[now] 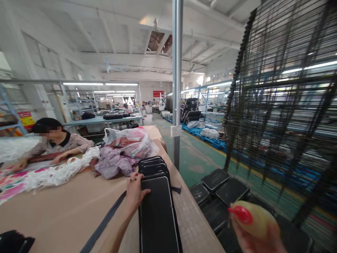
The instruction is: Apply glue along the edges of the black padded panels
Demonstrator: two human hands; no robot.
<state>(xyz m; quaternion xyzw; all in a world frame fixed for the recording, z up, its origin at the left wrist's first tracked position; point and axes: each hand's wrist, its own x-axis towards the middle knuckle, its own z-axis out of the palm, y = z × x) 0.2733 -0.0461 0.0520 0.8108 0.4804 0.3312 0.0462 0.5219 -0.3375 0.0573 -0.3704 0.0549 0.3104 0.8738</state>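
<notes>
Several black panels (pixel 154 164) lie in an overlapping stack on the table (pixel 196 225). My left hand (pixel 135 191), fingers spread, rests on the uppermost panel (pixel 158 214); my right hand (pixel 254 243) grips a red-tipped yellowish bottle (pixel 260 218) right of the table.

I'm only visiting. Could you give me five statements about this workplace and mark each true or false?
1. The right hand holds a yellowish squeeze bottle. True.
2. The bottle's tip is green. False: the tip is red.
3. The left hand touches the stack of black panels. True.
4. The purple fabric bundle lies right of that stack. False: the purple fabric bundle lies to its left.
5. A co-worker is at the left, with white ruffled trim nearby on the table. True.
</notes>
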